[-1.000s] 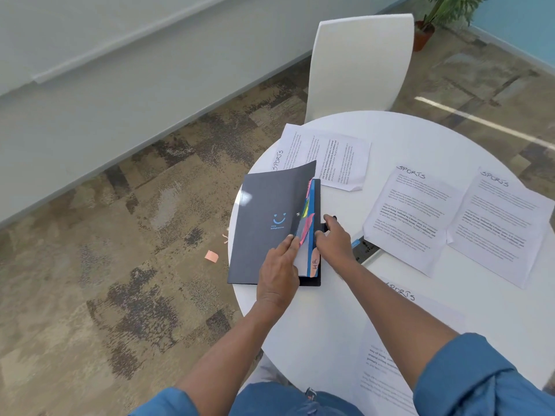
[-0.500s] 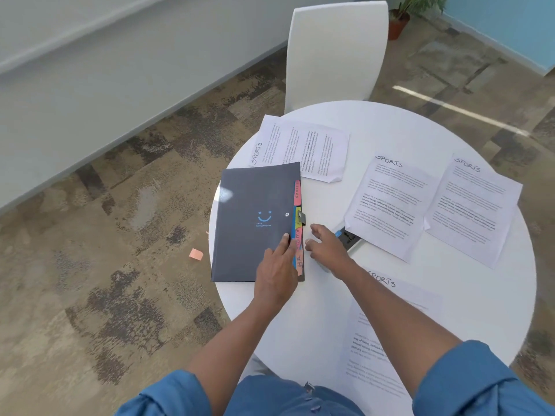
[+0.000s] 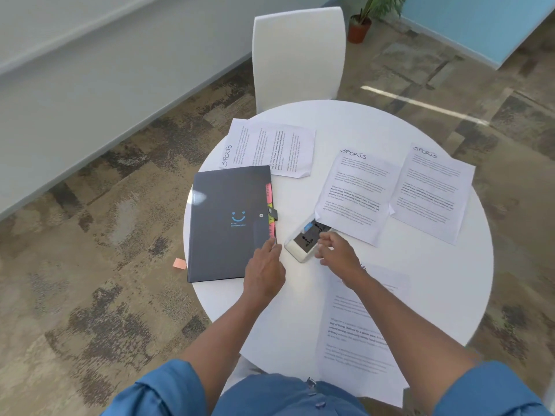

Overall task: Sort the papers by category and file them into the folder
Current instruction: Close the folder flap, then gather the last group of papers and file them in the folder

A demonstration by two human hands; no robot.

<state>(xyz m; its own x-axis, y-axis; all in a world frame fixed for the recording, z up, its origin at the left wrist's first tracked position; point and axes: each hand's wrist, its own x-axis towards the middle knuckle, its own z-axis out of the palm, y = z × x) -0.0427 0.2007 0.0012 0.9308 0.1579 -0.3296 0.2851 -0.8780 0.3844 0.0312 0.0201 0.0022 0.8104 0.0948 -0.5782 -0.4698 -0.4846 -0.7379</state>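
A dark grey folder with a blue smile lies closed at the left edge of the round white table, coloured tabs showing along its right side. My left hand rests flat on its lower right corner, fingers apart. My right hand hovers with loosely curled fingers over a white phone-like device, holding nothing. Several printed sheets headed SPORTS lie around: one behind the folder, two at the right, and one near me under my right forearm.
A white chair stands at the far side of the table. A potted plant sits in the back corner. A pink sticky note lies on the carpet left of the table.
The folder's cover, lifted a second ago, has come down and the folder is closed. My right hand left the tabs and moved right to the white device. The view shifted.
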